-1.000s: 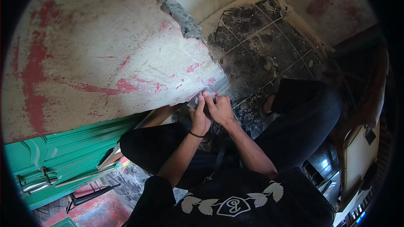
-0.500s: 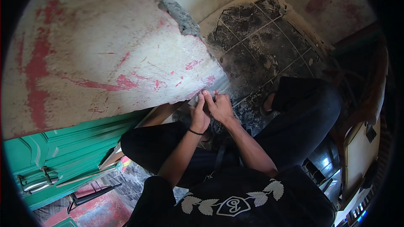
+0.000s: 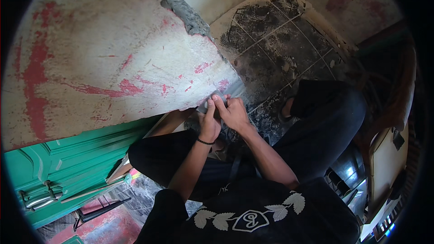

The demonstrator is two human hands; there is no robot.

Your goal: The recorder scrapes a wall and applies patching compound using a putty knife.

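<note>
My left hand and my right hand grip a flat grey piece together, thumbs laid on top of it. It sits against the lower right edge of a worn white wall with red paint patches. Some fingers of both hands are hidden behind the piece and the thumbs. Above them, the wall's edge is broken to rough grey cement. My bent legs in dark trousers spread to either side of my forearms.
Dusty black floor tiles reach to a stained wall corner at upper right. A green panelled door with a metal handle lies at lower left. Wooden furniture and a pale board stand at the right edge.
Both hands, with the grey piece, have shifted slightly left and up along the wall edge. The view has also shifted a little, moving the wall leftward in the picture.
</note>
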